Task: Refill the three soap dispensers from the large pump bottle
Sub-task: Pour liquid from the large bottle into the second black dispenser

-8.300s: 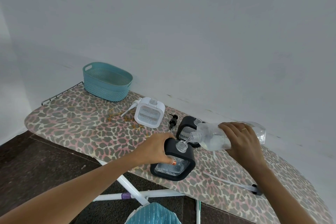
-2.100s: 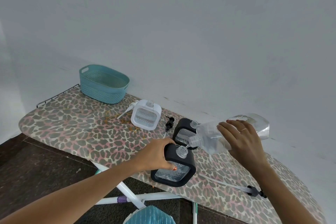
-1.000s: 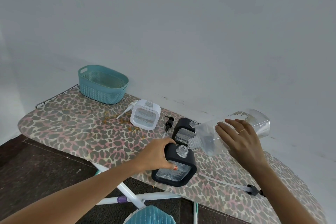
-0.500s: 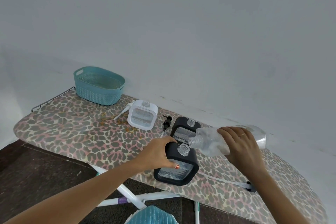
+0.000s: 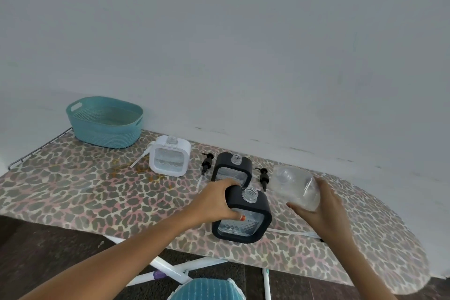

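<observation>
Near the front edge of the leopard-print ironing board (image 5: 73,192) stands a black square dispenser (image 5: 246,217), neck uncapped; my left hand (image 5: 216,204) grips its upper left corner. The large clear bottle (image 5: 292,185) is held by my right hand (image 5: 321,207), open mouth turned up and away from that dispenser. A second black dispenser (image 5: 232,168) stands just behind the first. A white dispenser (image 5: 169,159) stands further left. All three necks are uncapped.
Two black pump heads (image 5: 207,163) (image 5: 264,178) lie beside the rear black dispenser. A white pump tube (image 5: 141,158) lies left of the white dispenser, another pump tube (image 5: 294,232) at the right. A teal basket (image 5: 104,126) sits far left against the wall.
My right hand has lifted the bottle's mouth off the front dispenser's neck and swung the bottle back to the right, more upright. My left hand keeps its grip on the dispenser.
</observation>
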`<state>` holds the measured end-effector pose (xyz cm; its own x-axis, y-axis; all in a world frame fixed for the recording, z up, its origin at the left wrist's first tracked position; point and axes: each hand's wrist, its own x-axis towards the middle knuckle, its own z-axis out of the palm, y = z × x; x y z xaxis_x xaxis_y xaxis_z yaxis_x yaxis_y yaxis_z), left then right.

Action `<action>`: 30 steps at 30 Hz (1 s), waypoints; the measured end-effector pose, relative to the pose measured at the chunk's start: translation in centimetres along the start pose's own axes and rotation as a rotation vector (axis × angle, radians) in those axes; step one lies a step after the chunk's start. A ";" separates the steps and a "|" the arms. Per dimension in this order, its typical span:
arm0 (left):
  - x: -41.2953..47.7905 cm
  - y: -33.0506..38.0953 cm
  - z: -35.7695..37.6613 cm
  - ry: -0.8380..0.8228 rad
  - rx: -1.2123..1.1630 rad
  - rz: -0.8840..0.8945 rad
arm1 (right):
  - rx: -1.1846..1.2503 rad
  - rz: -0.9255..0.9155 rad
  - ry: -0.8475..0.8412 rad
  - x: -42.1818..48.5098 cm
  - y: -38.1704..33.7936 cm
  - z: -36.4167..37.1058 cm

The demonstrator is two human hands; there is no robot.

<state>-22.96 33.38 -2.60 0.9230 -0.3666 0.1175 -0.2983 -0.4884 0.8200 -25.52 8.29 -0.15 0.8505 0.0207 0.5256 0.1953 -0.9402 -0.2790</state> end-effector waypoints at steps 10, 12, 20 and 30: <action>7.6 2.6 4.8 -0.068 0.015 0.002 | 0.172 0.334 0.179 -0.6 6.6 -0.8; 9.7 3.1 5.9 -0.081 0.018 0.005 | 0.184 0.381 0.215 -0.6 7.9 -0.8; 17.2 3.2 9.9 -0.125 -0.014 -0.002 | 0.308 0.488 0.281 -0.1 12.4 -0.5; 20.0 1.4 12.0 -0.129 -0.099 -0.044 | 0.296 0.483 0.231 1.8 16.8 -0.5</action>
<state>-7.84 15.86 -5.88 0.8936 -0.4488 0.0126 -0.2274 -0.4282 0.8746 -20.97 -7.61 -3.48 0.7550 -0.4901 0.4356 -0.0302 -0.6896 -0.7235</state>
